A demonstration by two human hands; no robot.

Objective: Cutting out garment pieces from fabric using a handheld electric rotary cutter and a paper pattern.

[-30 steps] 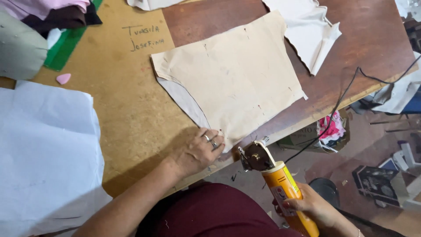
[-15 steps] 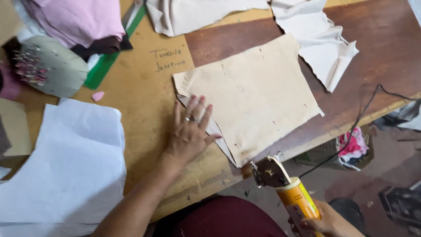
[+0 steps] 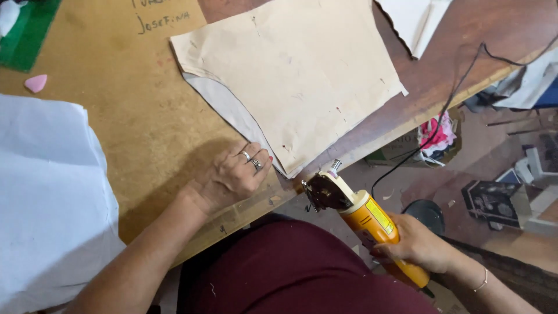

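At table edge, tan paper pattern (image 3: 290, 75), orange cutter (image 3: 363, 224)

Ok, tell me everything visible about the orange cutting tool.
The orange cutting tool is handheld, with an orange cylindrical body, a cream head and a dark round blade with a guard. The right hand holds its body below the table edge, blade up near the tan paper pattern corner. A black cord trails off.

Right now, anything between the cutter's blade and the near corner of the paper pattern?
Nothing visible. The rotary cutter, in the right hand, has its blade just off the table edge, facing the paper pattern. The left hand presses beside that corner.
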